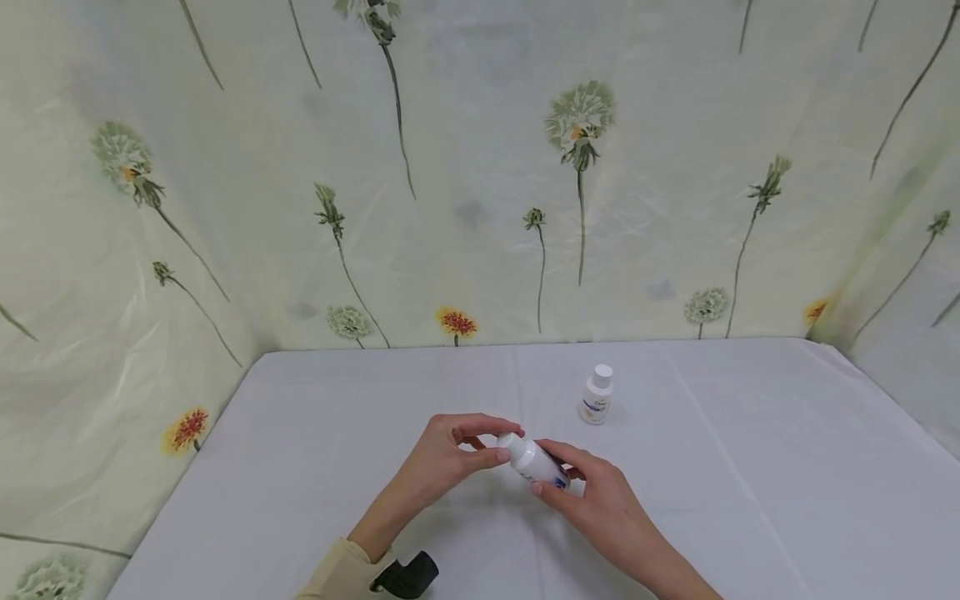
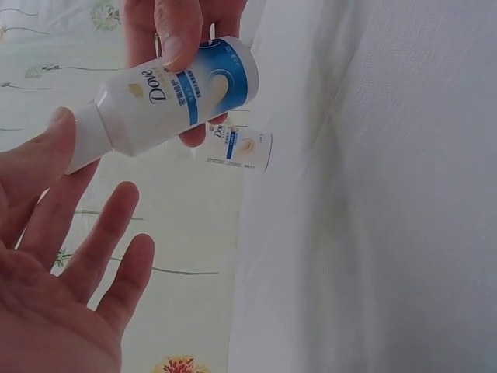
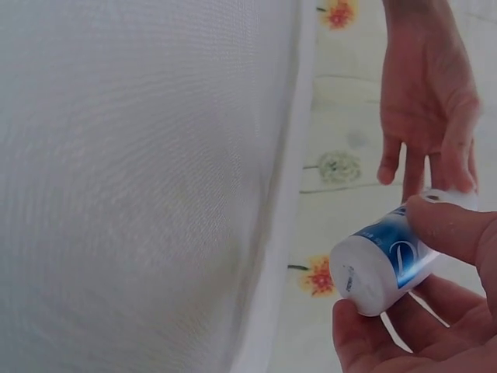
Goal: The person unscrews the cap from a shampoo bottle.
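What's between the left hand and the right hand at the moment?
A white bottle, as the head view shows: the left hand pinches its cap and the right hand grips its body.

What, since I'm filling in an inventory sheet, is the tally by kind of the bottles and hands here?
Bottles: 2 (the held bottle and the standing bottle)
Hands: 2 (the left hand, pinching the held bottle's cap end, and the right hand, gripping its body)
Total: 4
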Demonstrator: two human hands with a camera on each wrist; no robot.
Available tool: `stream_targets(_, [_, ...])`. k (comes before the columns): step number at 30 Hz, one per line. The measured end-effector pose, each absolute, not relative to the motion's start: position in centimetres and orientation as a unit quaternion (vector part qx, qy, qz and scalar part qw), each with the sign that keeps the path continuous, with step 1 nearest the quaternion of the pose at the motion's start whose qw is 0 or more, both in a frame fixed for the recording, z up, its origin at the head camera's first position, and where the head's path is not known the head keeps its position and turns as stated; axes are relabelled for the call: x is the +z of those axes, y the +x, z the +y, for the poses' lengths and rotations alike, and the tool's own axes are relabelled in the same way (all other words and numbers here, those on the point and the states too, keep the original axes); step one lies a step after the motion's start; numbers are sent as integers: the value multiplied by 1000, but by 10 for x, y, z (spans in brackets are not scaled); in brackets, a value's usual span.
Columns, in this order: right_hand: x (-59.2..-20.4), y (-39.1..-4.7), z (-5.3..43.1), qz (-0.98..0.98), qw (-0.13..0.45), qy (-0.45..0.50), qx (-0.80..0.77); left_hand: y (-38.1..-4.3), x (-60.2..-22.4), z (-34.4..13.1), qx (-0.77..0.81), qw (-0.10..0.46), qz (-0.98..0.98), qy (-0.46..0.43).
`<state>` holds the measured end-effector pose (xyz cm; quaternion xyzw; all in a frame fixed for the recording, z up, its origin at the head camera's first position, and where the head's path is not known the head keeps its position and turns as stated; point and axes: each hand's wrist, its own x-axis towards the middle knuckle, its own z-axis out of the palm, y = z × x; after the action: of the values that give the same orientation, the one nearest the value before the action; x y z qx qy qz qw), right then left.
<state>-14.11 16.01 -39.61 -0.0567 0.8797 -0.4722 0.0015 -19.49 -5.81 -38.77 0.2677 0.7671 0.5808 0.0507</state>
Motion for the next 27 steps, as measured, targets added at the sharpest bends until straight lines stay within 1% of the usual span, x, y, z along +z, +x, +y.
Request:
stream_targets(8, [-394, -142, 159, 881, 4, -63, -468, -194, -388, -56, 578, 39, 776, 250])
stream_targets(16, [-396, -141, 160, 879, -5, -70, -472, -193, -388, -55, 570, 29, 786, 236])
stream_targets(22, [-394, -140, 159, 882, -5, -56, -469, -191, -387, -53, 567, 19, 790, 232])
stream_targets(27, [-393, -140, 160, 882, -6, -51, -469, -191, -386, -52, 565, 21, 792, 230])
